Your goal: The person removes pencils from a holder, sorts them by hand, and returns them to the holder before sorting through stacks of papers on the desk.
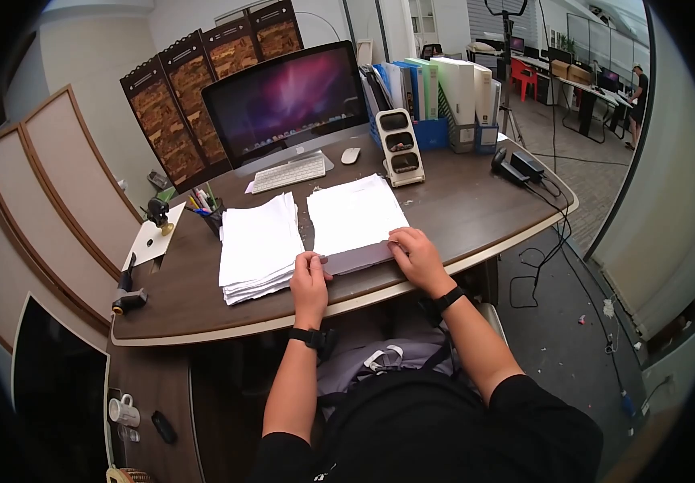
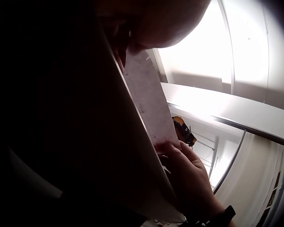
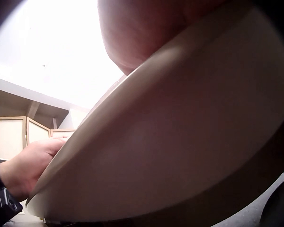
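Observation:
Both hands pinch the ends of a flat grey strip (image 1: 355, 259), which lies along the near edge of the right paper stack (image 1: 357, 213). My left hand (image 1: 310, 283) holds its left end, close to the corner of the left paper stack (image 1: 260, 245). At the other end is my right hand (image 1: 421, 262). In the left wrist view the strip (image 2: 151, 99) stretches between the left hand (image 2: 165, 21) and the right hand (image 2: 189, 175), whose thumb lies on it. The desk edge (image 3: 170, 132) hides most of the strip in the right wrist view.
Behind the stacks stand a monitor (image 1: 287, 105), keyboard (image 1: 289, 173), mouse (image 1: 351, 155) and a three-slot holder (image 1: 401, 147). Binders (image 1: 456, 88) are at the back right, black adapters (image 1: 525, 167) at the right. A pen cup (image 1: 212, 217) and a tool (image 1: 128, 299) are on the left.

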The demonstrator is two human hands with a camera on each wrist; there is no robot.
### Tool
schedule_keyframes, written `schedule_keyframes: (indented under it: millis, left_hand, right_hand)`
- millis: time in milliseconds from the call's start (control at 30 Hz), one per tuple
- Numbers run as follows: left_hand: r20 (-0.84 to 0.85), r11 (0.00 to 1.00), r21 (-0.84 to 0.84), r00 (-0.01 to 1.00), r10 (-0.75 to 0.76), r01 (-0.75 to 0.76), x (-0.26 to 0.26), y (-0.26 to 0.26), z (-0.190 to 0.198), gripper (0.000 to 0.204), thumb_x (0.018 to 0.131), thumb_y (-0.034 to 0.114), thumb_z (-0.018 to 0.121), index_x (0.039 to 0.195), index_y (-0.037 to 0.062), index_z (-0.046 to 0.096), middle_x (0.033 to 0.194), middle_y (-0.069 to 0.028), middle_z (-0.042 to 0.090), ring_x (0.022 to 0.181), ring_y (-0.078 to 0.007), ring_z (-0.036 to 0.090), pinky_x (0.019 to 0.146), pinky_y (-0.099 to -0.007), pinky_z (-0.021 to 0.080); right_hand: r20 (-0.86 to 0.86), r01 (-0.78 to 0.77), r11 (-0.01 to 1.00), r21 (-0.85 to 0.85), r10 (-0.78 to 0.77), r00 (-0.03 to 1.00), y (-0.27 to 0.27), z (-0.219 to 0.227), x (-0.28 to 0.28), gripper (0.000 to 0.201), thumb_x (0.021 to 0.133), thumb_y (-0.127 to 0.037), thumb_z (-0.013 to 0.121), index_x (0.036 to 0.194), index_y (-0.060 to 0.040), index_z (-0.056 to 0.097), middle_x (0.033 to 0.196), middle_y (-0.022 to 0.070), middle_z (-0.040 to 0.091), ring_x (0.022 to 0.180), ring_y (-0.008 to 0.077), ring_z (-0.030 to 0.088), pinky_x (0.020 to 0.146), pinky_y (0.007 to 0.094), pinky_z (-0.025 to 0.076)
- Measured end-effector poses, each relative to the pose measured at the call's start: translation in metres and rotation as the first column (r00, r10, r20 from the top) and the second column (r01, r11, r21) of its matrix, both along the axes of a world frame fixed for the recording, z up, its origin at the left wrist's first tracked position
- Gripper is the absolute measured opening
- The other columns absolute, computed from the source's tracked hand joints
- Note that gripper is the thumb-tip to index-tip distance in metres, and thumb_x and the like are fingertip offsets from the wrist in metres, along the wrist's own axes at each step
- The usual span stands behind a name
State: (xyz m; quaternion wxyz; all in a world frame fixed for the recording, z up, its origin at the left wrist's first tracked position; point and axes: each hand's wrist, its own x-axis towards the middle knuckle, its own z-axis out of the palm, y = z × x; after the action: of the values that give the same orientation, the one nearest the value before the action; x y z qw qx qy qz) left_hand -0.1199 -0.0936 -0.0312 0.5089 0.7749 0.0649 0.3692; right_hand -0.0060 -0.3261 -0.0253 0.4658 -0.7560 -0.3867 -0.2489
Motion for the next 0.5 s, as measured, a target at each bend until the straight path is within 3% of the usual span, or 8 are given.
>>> schedule_keyframes:
  millis: [200, 300, 500]
  left_hand:
    - [-0.003, 0.998, -0.067, 1.0, 0.008, -0.008, 0.0026, 0.0052, -0.0059, 0.02, 0.11, 0.018, 0.047, 0.115, 0.001, 0.057, 0.095, -0.0104, 0.074, 0.068, -0.0111, 0.065, 0.061, -0.0264, 0.05]
    - [-0.036, 0.994, -0.09, 0.997, -0.069, 0.066, 0.0006, 0.0029, -0.0006, 0.019, 0.106, 0.015, 0.053, 0.12, 0.0019, 0.056, 0.09, -0.0098, 0.074, 0.069, -0.0112, 0.066, 0.062, -0.0262, 0.051]
    - [-0.129, 0.993, 0.104, 0.991, -0.036, 0.05, -0.0027, 0.0032, 0.0004, 0.017, 0.093, 0.009, 0.069, 0.107, 0.0014, 0.065, 0.086, -0.0093, 0.073, 0.072, -0.0137, 0.069, 0.065, -0.0305, 0.054]
  right_hand:
    - [0.017, 0.023, 0.999, 0.023, -0.024, 1.0, -0.002, 0.0017, -0.0002, 0.013, 0.095, -0.009, 0.061, 0.105, -0.0037, 0.068, 0.11, 0.0142, 0.07, 0.103, 0.0377, 0.064, 0.092, 0.0441, 0.051]
    - [-0.053, -0.008, 1.0, 0.024, 0.01, 0.999, -0.001, 0.0009, 0.0008, 0.015, 0.096, -0.01, 0.059, 0.106, -0.0028, 0.068, 0.107, 0.0169, 0.07, 0.102, 0.0387, 0.064, 0.091, 0.0445, 0.051]
    - [-0.078, -0.027, 0.998, 0.059, 0.032, 0.996, -0.0022, 0.0014, -0.0021, 0.016, 0.096, -0.011, 0.058, 0.104, -0.0009, 0.067, 0.103, 0.0189, 0.07, 0.099, 0.0397, 0.065, 0.088, 0.0445, 0.052]
